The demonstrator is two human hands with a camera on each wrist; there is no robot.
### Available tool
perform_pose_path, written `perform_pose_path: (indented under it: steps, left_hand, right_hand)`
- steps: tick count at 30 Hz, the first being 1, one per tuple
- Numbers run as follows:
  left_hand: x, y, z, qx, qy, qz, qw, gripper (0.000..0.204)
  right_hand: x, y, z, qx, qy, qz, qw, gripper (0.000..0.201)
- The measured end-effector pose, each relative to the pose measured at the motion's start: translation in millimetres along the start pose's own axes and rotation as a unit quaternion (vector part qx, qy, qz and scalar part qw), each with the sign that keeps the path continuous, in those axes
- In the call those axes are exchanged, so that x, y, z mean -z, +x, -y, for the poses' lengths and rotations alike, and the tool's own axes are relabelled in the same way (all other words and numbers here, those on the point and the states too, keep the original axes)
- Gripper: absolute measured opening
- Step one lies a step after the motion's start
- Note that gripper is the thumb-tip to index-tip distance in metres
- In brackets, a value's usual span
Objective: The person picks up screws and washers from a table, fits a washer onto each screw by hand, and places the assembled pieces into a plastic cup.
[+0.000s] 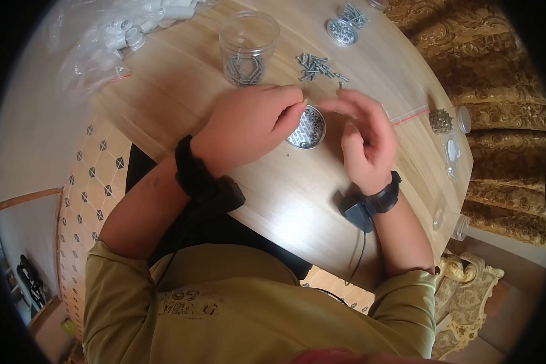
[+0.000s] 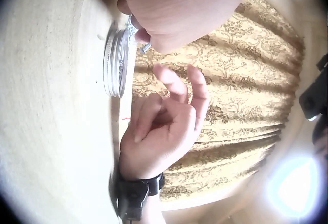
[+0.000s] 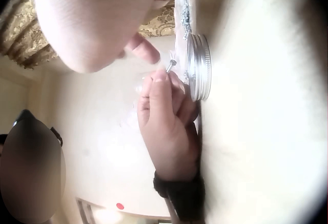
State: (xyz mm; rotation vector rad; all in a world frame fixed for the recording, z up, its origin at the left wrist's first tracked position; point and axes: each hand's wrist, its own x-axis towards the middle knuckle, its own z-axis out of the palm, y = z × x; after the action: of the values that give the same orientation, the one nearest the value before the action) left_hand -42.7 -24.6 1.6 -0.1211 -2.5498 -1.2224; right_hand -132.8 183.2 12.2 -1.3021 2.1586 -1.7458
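L hand [image 1: 242,124]: fingers closed, pinching 1 bolt [image 3: 172,64] nr. lid [image 3: 200,70] of sm. metal pts. [image 1: 307,127] on counter [image 1: 285,200]. R hand [image 1: 370,142]: half-open, nothing vis. in it. Rec.: firm pinch, exposed bolt end kept clear.

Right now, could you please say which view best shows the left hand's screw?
The right wrist view: the screw projects clearly from the left hand. The left wrist view shows only one end; the head view leaves it unclear.
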Motion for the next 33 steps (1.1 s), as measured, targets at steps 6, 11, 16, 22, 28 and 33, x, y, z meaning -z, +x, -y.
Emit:
perform_pose_path:
  steps: [6,11,16,22,28,33]
  left_hand:
    - [2,0,-1,0.000,0.000,0.006,1.000,0.015]
    - [1,0,-2,0.001,-0.004,0.001,1.000,0.015]
    - [2,0,-2,0.006,-0.002,0.004,1.000,0.016]
    - [10,-3,-11,0.051,-0.102,0.000,0.994,0.014]
    - [58,3,-28,-0.059,0.093,-0.192,0.975,0.013]
    - [77,18,-13,-0.041,0.169,-0.235,0.956,0.019]
  right_hand:
    - [15,-2,-14,0.055,-0.013,0.071,0.996,0.050]
    - [6,2,-3,-0.014,-0.023,0.059,0.998,0.050]
    - [5,0,-17,0.106,-0.040,0.044,0.993,0.050]
    - [1,10,-5,-0.083,-0.130,-0.080,0.985,0.042]
    - [2,19,-21,-0.046,-0.293,-0.058,0.953,0.023]
    - [1,20,-22,-0.068,-0.292,-0.051,0.953,0.020]
